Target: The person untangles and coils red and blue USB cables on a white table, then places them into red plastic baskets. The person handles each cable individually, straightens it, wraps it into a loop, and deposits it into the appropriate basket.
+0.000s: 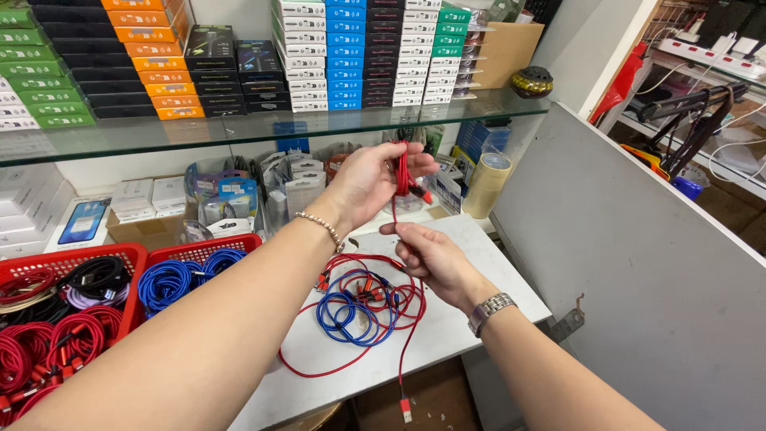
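Observation:
My left hand [369,180] is raised above the white counter [471,315] and grips a folded bundle of red cable [402,169] with red plugs sticking out. Just below it, my right hand [428,257] pinches the loose strand of that same red cable between thumb and fingers. The strand runs down past my right wrist and ends in a red plug [405,409] hanging over the counter's front edge. A tangle of red and blue cables [359,307] lies on the counter under both hands.
Two red baskets [136,254] at the left hold coiled red, blue, black and purple cables. A glass shelf [263,128] above carries stacked coloured boxes. A tape roll [487,185] and clear tubs of packaged goods stand behind. A grey panel [638,263] walls off the right.

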